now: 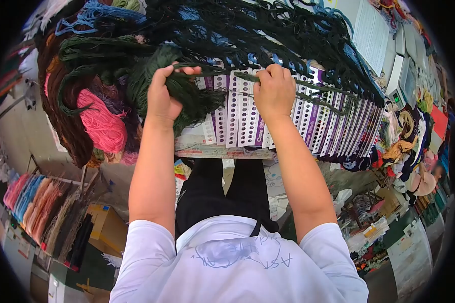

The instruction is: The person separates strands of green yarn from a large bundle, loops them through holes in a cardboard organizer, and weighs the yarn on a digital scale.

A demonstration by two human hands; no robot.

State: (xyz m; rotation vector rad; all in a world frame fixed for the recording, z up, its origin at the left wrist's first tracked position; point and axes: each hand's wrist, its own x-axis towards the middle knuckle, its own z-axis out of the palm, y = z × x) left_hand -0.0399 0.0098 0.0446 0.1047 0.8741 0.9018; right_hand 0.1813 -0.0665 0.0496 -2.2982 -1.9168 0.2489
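Observation:
Strands of dark green thread (245,77) run between my two hands above a row of white and purple punched cards (245,111). My left hand (169,93) is at a thick dark green yarn bundle (192,103), its fingers apart and curved around some of the thread. Closed in a pinch, my right hand (275,93) holds the dark green strands over the middle of the cards. More dark threads (298,43) lie across the far side of the cards, with blue ones among them.
Pink yarn (102,121) and brown yarn (60,106) lie at the left. A scale (402,81) and a printed sheet (370,35) are at the right. Colored yarn hangs on a rack (45,207) lower left, near a cardboard box (106,230).

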